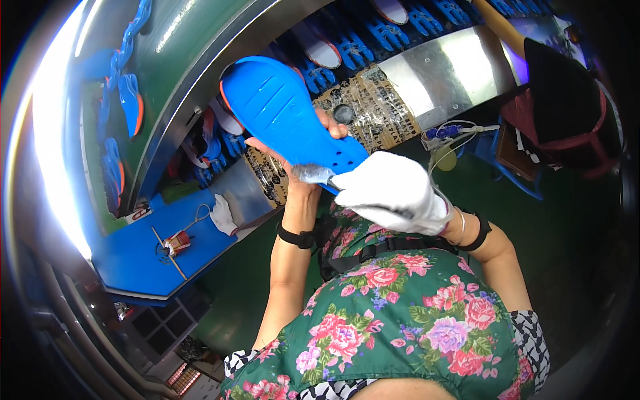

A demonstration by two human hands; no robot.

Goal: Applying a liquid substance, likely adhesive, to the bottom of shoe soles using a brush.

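My bare left hand (288,157) holds up a blue shoe sole (277,110), with its fingers wrapped round the narrower middle and a thumb or finger showing at the right edge. The sole has slots across its broad end, small holes at the near end and an orange rim. A white knit glove covers my right hand (393,190), which is closed on a brush (313,175). The brush's pale, worn bristles lie at the sole's near edge, close to my left wrist; whether they touch it I cannot tell.
Beyond the sole runs a metal conveyor line (460,67) with several blue holders (390,33) and soles. Cardboard under tape (380,110) covers its near ledge. A blue table (133,250) at left bears a white glove (222,215) and a small red pot (177,243). Another person (560,100) is at right.
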